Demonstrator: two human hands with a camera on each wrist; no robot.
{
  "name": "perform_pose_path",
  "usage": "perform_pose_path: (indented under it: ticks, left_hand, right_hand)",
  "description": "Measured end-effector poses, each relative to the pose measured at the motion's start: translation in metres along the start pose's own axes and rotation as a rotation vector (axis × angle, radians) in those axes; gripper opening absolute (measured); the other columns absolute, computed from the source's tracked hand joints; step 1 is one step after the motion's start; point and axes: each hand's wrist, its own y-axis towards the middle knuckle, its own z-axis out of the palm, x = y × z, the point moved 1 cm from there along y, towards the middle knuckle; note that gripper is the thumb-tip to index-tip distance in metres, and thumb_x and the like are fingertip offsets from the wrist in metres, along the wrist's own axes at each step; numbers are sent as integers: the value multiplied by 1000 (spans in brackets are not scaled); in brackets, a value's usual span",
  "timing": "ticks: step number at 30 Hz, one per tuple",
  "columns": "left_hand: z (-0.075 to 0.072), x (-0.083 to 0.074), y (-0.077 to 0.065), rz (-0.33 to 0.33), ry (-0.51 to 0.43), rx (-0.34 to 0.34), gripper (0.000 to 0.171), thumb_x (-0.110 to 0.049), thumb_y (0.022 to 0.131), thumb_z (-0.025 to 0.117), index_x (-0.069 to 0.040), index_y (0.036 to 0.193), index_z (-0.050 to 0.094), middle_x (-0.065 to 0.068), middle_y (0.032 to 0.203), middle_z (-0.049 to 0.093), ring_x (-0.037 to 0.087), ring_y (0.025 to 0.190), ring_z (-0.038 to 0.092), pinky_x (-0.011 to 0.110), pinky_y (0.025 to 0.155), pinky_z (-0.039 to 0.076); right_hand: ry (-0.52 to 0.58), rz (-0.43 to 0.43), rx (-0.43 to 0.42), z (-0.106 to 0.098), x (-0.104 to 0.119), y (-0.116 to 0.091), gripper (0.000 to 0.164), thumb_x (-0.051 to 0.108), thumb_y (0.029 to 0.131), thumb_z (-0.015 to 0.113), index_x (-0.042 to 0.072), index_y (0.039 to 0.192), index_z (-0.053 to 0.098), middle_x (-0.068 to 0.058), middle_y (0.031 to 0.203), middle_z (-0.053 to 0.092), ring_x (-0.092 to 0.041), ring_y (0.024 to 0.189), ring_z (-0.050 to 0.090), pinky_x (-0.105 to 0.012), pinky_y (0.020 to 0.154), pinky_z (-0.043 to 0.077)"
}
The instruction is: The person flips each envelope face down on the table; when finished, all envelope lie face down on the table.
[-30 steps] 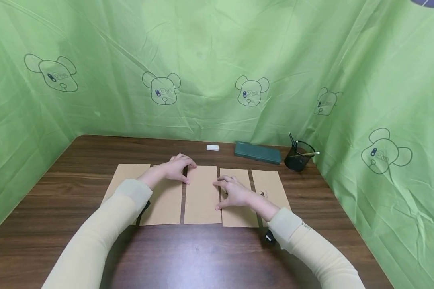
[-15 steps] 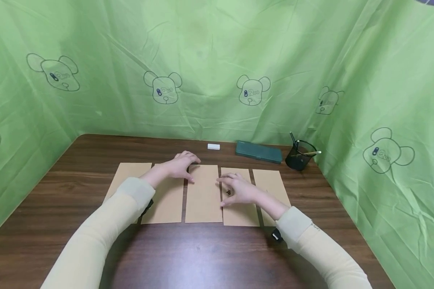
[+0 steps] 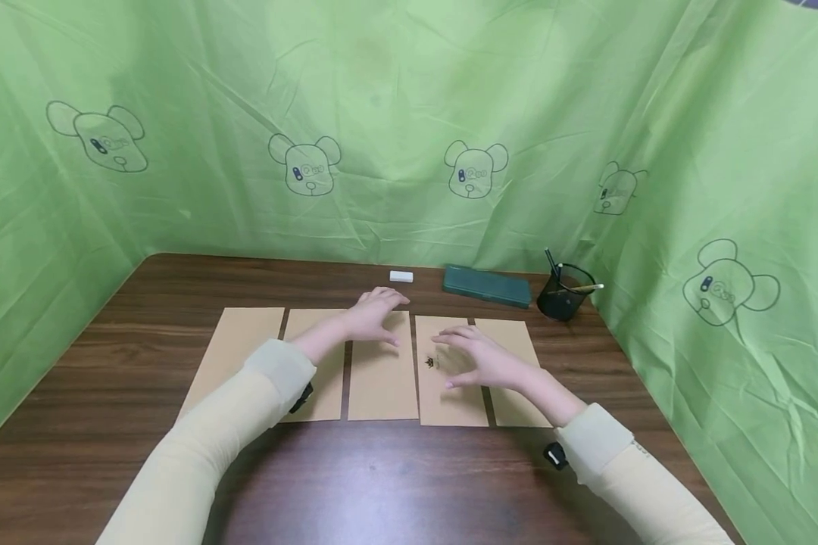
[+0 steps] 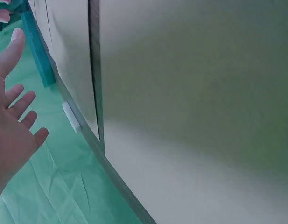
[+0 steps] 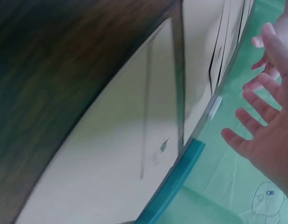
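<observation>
Several flat tan kraft-paper rectangles lie side by side in a row in the head view. My left hand is over the upper part of the middle kraft rectangle, fingers spread and gripping nothing. My right hand is above the two rightmost ones, its fingers apart and loosely bent. A small dark crown print shows on the fourth kraft rectangle, left of the right fingers. In the left wrist view, my left palm has nothing in it; in the right wrist view, my right palm is bare too.
Behind the row, a white eraser-like block, a dark green flat case and a black mesh pen cup with pens stand near the back edge. The brown wooden table is bordered by a green curtain.
Both hands have moved to the right above the row. The left has passed from the second rectangle to the middle one, and the right has uncovered the crown print. The rectangles stay put.
</observation>
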Motion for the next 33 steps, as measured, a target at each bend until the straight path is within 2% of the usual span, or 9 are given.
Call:
perform_pose_path:
  ticks: [8,15,19,23,28,33]
  left_hand:
    - [12,-14,16,5,-45,30,93,-42,73,79,-6,145,33,11,148,37,31,138,24,52,112,18]
    - [25,-19,28,9,-36,64,99,-47,72,78,-7,147,28,10,149,34,30,139,23,51,112,18]
    - [28,-21,33,12,-41,96,97,-47,72,78,-8,147,30,10,149,34,30,139,23,50,112,19]
    - [32,-17,37,3,-10,137,93,-48,74,76,-9,146,32,10,148,36,29,139,24,47,112,21]
    - [35,-13,40,7,7,145,94,-53,72,76,-6,143,35,12,146,40,30,136,29,48,109,25]
    - [34,-14,41,18,22,148,90,-53,72,75,-9,141,38,10,144,42,29,134,31,47,108,27]
  right_hand:
    - [12,-18,2,-2,-9,-25,80,34,71,82,10,138,46,-16,141,44,-32,128,40,-53,104,35]
    - [13,-27,62,3,-25,-40,84,42,71,80,14,141,43,-12,145,39,-32,134,32,-52,107,30]
    - [21,-53,83,5,-32,-45,83,44,72,79,13,141,44,-15,145,39,-39,135,30,-58,106,28]
    - [23,-67,77,8,-38,-46,82,45,72,78,11,139,46,-17,144,40,-43,134,29,-59,106,27]
    - [-26,12,76,12,-39,-45,82,52,72,76,14,139,47,-16,144,40,-43,135,28,-59,107,26]
    - [-82,85,92,14,-41,-46,83,56,71,75,16,138,48,-15,146,38,-43,137,25,-60,107,23]
